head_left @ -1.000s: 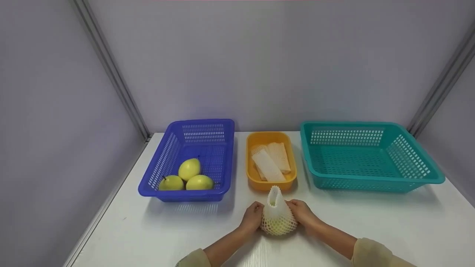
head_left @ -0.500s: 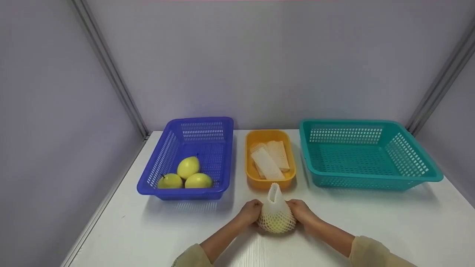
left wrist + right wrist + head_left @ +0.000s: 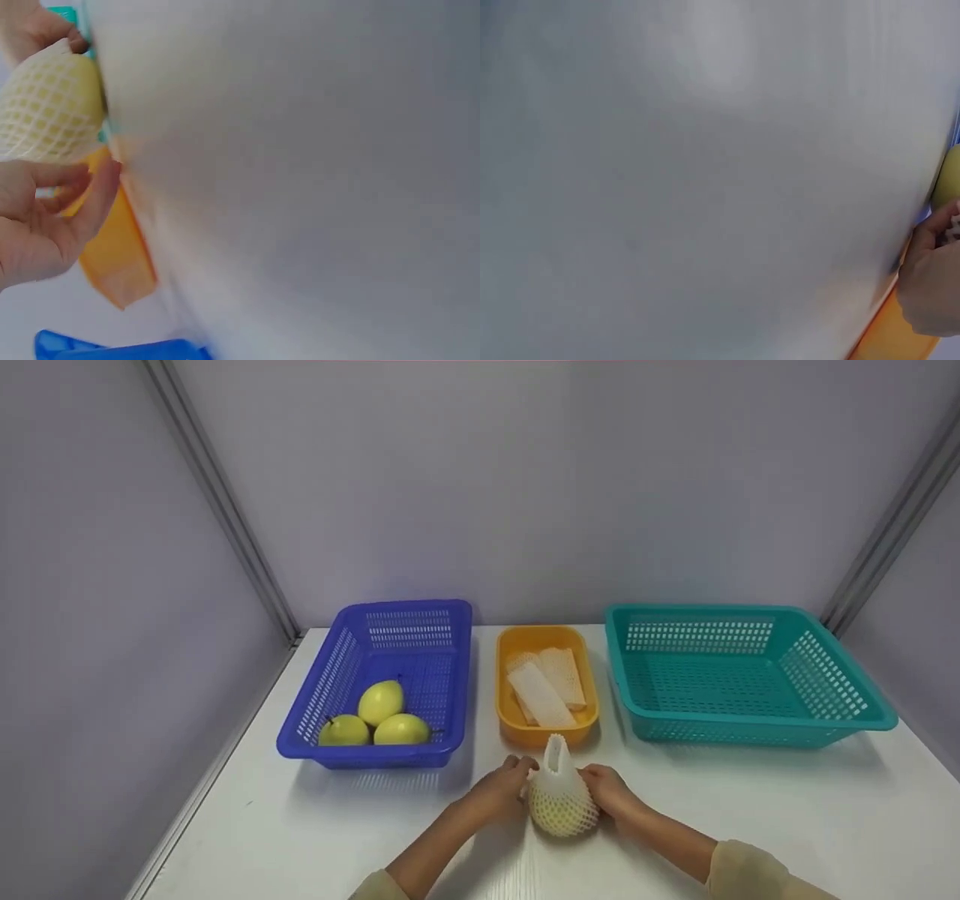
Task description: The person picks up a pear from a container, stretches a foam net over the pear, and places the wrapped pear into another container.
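Note:
A yellow-green pear (image 3: pixel 566 815) sits at the front middle of the table inside a white foam net sleeve (image 3: pixel 556 784), whose narrow open end points up. My right hand (image 3: pixel 609 792) pinches the sleeve's right side; in the right wrist view its fingers (image 3: pixel 928 225) curl at the netting. On the other side, my left hand (image 3: pixel 495 793) is close beside the sleeve. The left wrist view shows that hand (image 3: pixel 45 217) with fingers loosely bent and nothing between them. Toward the bottom, bare pear skin (image 3: pixel 90 86) shows past the net's edge.
A blue basket (image 3: pixel 300 750) at left holds three pears (image 3: pixel 381 703). Behind the sleeve stands an orange bin (image 3: pixel 504 727) with several flat foam sleeves (image 3: pixel 541 694). A teal basket (image 3: pixel 750 718) is at the right. Walls (image 3: pixel 480 495) enclose the white table (image 3: pixel 262 840).
My left hand has let go of the sleeve's left side and shifted slightly left, its fingers loosening. The right hand keeps its hold, and the sleeved pear stays nearly in place.

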`<state>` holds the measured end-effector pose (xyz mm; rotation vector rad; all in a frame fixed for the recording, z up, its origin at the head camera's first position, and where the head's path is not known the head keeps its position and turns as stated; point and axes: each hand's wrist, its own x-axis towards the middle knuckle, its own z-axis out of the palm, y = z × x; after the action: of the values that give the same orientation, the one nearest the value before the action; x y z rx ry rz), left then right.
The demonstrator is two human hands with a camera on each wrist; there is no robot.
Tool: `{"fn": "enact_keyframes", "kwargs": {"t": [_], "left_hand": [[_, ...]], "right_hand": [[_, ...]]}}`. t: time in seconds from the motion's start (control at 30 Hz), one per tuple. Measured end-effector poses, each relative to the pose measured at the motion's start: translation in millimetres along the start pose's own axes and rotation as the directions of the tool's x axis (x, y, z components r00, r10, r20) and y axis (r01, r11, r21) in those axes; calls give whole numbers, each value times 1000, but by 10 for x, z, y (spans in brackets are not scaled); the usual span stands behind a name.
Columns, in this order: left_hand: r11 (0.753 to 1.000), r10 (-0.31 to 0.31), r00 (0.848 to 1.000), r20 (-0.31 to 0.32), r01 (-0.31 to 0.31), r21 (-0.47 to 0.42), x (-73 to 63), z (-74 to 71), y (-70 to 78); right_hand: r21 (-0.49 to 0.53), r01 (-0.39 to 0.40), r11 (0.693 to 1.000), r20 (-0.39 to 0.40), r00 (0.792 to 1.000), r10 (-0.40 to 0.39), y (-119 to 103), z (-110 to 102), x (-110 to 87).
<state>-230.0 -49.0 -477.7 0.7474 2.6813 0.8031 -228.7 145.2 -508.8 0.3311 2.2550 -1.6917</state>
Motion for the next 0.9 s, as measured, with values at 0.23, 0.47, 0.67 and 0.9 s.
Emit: {"fn": "enact_keyframes", "kwargs": {"t": [0.23,0.47,0.67,0.9], "left_hand": [[981,157,981,110,-142,-135,-27,-51,103],[951,193,981,37,-177,-254,8,37,96],[946,166,986,30,-151,-287,29,69,87],[909,196,981,2,-181,-377,77,96,82]], "right_hand": [[-53,38,998,-18,999,-39,-11,-17,-8],[-146,123,982,11,992,-123,-33,-79,7],[-298,223,928,83,975,-207,-128,-193,-25],[-343,502,794,319,857,-404,-341,-441,-122]]}}
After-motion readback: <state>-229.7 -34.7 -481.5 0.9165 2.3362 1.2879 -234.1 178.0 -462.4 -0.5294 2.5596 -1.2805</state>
